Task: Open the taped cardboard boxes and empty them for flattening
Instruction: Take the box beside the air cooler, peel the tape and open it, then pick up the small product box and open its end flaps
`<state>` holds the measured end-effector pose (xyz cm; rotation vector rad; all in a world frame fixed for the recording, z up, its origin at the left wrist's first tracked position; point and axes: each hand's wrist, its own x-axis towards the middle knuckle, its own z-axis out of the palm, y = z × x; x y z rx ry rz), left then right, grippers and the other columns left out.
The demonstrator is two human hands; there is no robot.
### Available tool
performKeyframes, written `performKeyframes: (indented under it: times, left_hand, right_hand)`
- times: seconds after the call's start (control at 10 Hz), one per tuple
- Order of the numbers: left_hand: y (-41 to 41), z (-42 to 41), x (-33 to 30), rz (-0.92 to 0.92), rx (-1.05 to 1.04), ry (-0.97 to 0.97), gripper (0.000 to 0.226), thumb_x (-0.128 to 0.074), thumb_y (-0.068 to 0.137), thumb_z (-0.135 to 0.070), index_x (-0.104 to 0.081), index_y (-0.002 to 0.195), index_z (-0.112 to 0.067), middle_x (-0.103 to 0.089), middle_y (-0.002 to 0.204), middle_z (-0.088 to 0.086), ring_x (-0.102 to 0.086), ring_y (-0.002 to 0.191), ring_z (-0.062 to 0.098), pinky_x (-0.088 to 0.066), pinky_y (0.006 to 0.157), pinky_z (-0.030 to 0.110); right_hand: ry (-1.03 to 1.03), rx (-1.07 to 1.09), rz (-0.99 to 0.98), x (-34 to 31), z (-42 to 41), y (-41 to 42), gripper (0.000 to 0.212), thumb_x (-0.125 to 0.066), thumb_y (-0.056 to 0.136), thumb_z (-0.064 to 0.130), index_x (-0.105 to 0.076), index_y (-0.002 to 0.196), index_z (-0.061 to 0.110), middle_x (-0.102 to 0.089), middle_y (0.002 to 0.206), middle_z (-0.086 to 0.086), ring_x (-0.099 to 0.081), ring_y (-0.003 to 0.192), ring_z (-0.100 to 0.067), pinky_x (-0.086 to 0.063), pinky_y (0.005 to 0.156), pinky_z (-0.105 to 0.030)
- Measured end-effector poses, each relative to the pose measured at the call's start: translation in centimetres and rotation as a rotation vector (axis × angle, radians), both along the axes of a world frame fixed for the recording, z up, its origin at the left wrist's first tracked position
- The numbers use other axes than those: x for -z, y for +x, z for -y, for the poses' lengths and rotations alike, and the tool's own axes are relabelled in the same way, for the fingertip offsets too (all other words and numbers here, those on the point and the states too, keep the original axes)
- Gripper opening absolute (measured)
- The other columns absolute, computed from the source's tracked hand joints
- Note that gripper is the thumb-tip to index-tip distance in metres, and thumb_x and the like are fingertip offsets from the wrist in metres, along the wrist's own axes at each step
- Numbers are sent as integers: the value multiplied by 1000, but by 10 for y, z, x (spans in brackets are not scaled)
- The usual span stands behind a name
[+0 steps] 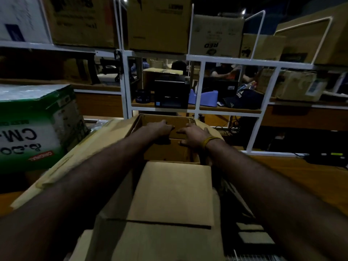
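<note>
Cardboard box [169, 194] lengthwise away, flaps open, hands [194, 135] inside.

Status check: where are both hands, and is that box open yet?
Left hand and right hand both reached into the open cardboard box, flat on an inner flap, no grip. Flaps open. Green-and-white carton close on left.

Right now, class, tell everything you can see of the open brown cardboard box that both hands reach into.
The open brown cardboard box is plain corrugated card, lying with its opening towards the camera. Its flaps are folded outward, the near one flat. The left hand and right hand press on a cardboard panel inside. Any contents are hidden.
</note>
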<state>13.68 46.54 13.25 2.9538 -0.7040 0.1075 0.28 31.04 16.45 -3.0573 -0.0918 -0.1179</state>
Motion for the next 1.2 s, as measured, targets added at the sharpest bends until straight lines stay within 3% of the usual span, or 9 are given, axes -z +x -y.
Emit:
performKeyframes:
  times: [0.1, 0.3, 0.4, 0.6, 0.8, 1.0, 1.2]
  left_hand:
    - [-114, 25, -47, 3, -74, 6, 45, -52, 95, -40, -52, 134, -18, -52, 135, 12, -56, 116, 34, -49, 97, 49]
    - [-227, 88, -68, 245, -37, -52, 29, -63, 92, -28, -58, 119, -21, -49, 121, 7, -51, 98, 20, -51, 80, 35]
    - [-251, 127, -65, 271, -41, -87, 32, -63, 92, -25, -56, 122, -19, -50, 126, 10, -53, 107, 24, -53, 86, 40]
    - [-298, 246, -32, 312, 80, -92, 34, -63, 91, -22, -58, 124, -20, -54, 124, 10, -54, 107, 27, -46, 74, 37]
    - [-327, 366, 13, 186, 288, -132, 37, -60, 91, -19, -57, 128, -18, -52, 127, 13, -54, 113, 34, -52, 83, 46]
    - [-347, 480, 52, 108, 499, -100, 43, -56, 94, -20, -51, 136, -20, -49, 132, 13, -54, 116, 36, -50, 83, 43]
    - [-354, 587, 80, 118, 585, -146, 44, -52, 98, -24, -45, 141, -22, -47, 137, 11, -58, 110, 34, -52, 77, 39]
  right_hand:
    - [60, -41, 102, -6, 23, -36, 48, -61, 93, 36, -50, 140, 35, -39, 149, -5, -41, 133, -29, -32, 110, -58]
    - [95, -32, 202, -10, 95, -110, 40, -61, 93, 38, -55, 132, 32, -44, 142, -7, -47, 127, -30, -39, 105, -53]
    - [107, -3, 215, -7, 134, -140, 39, -61, 93, 39, -56, 131, 32, -46, 141, -6, -48, 127, -29, -39, 105, -53]
    - [138, 172, 254, 16, 241, -213, 40, -62, 93, 37, -56, 132, 33, -48, 139, -5, -50, 124, -26, -42, 103, -52]
    - [126, 397, 194, 47, 349, -277, 42, -62, 94, 37, -53, 135, 31, -41, 147, -5, -41, 134, -29, -36, 108, -49]
    - [191, 537, 171, 88, 451, -330, 43, -57, 98, 34, -49, 140, 30, -38, 148, -6, -39, 135, -34, -33, 106, -49]
    - [225, 705, 168, 116, 547, -346, 43, -55, 97, 31, -47, 140, 29, -38, 143, -9, -45, 127, -37, -37, 101, -49]
